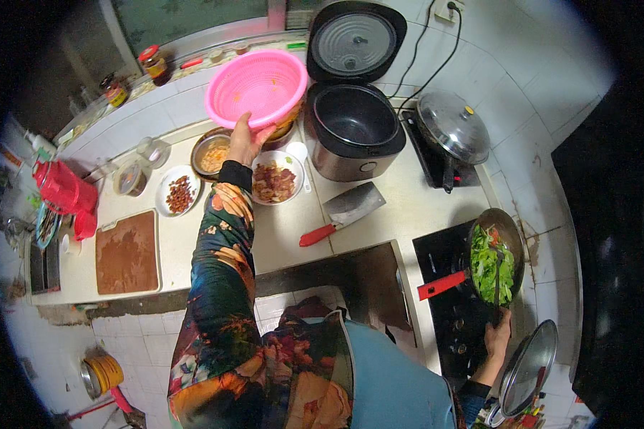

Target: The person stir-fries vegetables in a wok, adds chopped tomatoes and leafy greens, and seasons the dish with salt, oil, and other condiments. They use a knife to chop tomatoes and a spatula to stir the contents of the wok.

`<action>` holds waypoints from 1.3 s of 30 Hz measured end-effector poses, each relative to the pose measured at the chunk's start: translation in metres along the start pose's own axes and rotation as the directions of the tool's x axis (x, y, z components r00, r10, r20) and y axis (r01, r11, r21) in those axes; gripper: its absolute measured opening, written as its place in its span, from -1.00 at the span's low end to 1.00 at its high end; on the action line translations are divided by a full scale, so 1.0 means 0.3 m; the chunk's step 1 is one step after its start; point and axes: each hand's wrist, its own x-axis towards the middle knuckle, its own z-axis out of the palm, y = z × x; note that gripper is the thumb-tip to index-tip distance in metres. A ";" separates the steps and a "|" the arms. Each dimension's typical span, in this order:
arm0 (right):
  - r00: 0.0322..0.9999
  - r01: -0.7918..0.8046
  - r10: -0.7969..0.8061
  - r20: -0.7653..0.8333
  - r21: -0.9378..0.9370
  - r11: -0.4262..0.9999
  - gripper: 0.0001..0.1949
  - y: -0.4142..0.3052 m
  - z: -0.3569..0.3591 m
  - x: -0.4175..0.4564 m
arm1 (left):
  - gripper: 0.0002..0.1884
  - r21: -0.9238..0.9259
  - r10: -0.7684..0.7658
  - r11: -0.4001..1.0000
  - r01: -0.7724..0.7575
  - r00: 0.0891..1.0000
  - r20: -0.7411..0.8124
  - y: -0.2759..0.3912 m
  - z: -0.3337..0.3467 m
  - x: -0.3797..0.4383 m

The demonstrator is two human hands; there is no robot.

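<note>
My left hand (247, 140) grips the near rim of a pink plastic colander (257, 88), tilted above the back of the counter and empty but for small bits. Under and beside it are a metal bowl of food (213, 155) and a white bowl of sliced meat (275, 179). At the right, my right hand (498, 332) is closed on the handle of a dark spatula (497, 279), whose blade end is hidden among chopped green leaves (483, 257) in a frying pan (517, 252). The pan's red handle (441, 285) points left over the black stove.
A cleaver (354, 205) lies on the counter before an open rice cooker (357, 128). A lidded wok (453, 128) stands back right. A plate of nuts (177, 191), a brown cutting board (127, 252) and a red jug (67, 187) are left. A glass lid (528, 370) stands near my right forearm.
</note>
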 end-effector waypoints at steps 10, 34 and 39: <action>0.999 -0.026 0.027 -0.032 0.033 0.999 -0.52 -0.005 0.019 0.005 | -0.27 0.242 -0.126 0.960 0.138 0.990 -0.064 0.016 -0.117 0.058; 0.772 0.583 -0.561 -0.299 -0.021 0.812 -0.61 -0.811 0.067 0.384 | -0.60 0.150 0.180 0.979 -0.136 0.924 -0.338 0.364 -0.561 -0.664; 0.072 0.972 -0.991 -0.111 0.231 0.045 -0.58 -1.818 0.408 0.273 | -0.59 0.162 0.161 0.981 -0.107 0.912 -0.377 0.326 -0.625 -0.792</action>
